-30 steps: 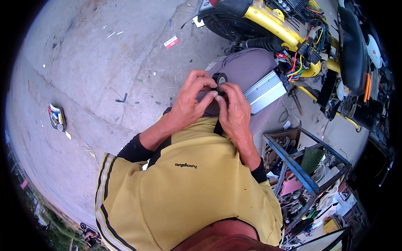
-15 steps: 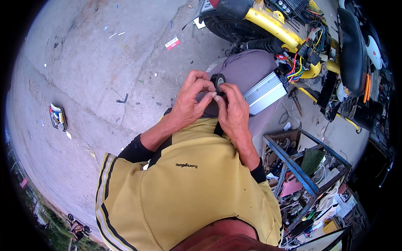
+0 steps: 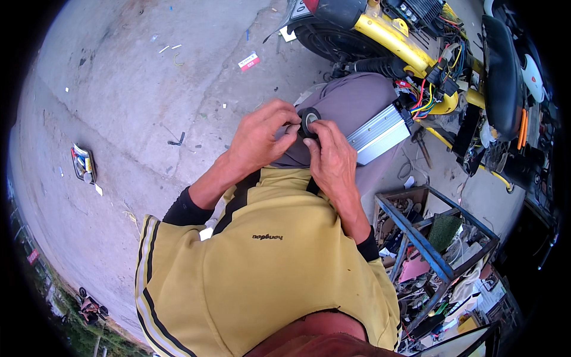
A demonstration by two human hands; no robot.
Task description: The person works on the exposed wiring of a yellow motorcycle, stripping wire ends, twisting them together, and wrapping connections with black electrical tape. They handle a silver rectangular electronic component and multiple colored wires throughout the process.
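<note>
far to the left of my knee a small flat packet (image 3: pixel 82 163) lies on the concrete ground (image 3: pixel 137 101). my left forearm comes up from the yellow sleeve at a slant toward the knee, wrist bent forward, and my left hand (image 3: pixel 260 138) arches over the grey trouser knee (image 3: pixel 351 107). its fingers are curled together and their tips press against the left side of a black tape roll (image 3: pixel 308 121). the roll sits right on top of the knee, standing on edge with its hole toward me. my right hand (image 3: pixel 331 159) meets it from the other side: the forearm runs up steeply from the black cuff, and the thumb and forefinger pinch the roll's lower right edge while the other fingers fold close beneath. just right of the knee a ribbed silver metal box (image 3: pixel 378 132) rests against my leg, with coloured wires (image 3: pixel 426 98) running from its far end. beyond the knee stands a yellow-framed motorbike (image 3: pixel 397 37). below and right of the knee is a blue metal crate (image 3: pixel 429 249) full of parts.
</note>
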